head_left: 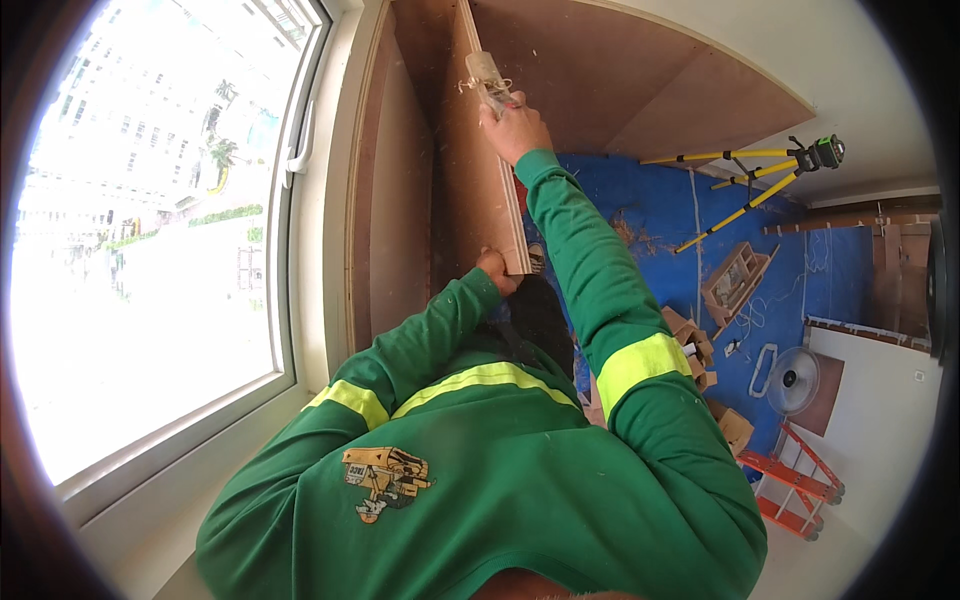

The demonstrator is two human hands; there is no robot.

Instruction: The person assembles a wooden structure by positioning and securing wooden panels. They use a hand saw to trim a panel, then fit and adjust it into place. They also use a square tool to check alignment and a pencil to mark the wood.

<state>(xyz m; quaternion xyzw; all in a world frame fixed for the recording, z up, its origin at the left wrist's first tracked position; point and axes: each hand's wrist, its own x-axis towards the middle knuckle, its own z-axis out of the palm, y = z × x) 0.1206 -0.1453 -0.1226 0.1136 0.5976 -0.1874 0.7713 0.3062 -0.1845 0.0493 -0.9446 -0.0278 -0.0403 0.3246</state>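
Note:
My right hand (518, 128) is closed around the rear of a wooden hand plane (483, 70), out along the upper edge of a plywood board (468, 175). Thin curled shavings stick out at the plane's middle. The long board stands on edge, running away from me. At its near end, my left hand (494, 266) is wrapped round the lower corner, with part of its fingers hidden by the board. Both arms wear green sleeves with yellow bands.
A bright window (160, 230) with a pale frame runs along the left. Plywood panels (620, 75) stand ahead. On the blue floor covering (625, 190) at right are a yellow tripod (745, 205) with a device on top, a wooden tray (735, 283), cardboard boxes (690, 340), a fan (795, 381) and a red ladder (795, 485).

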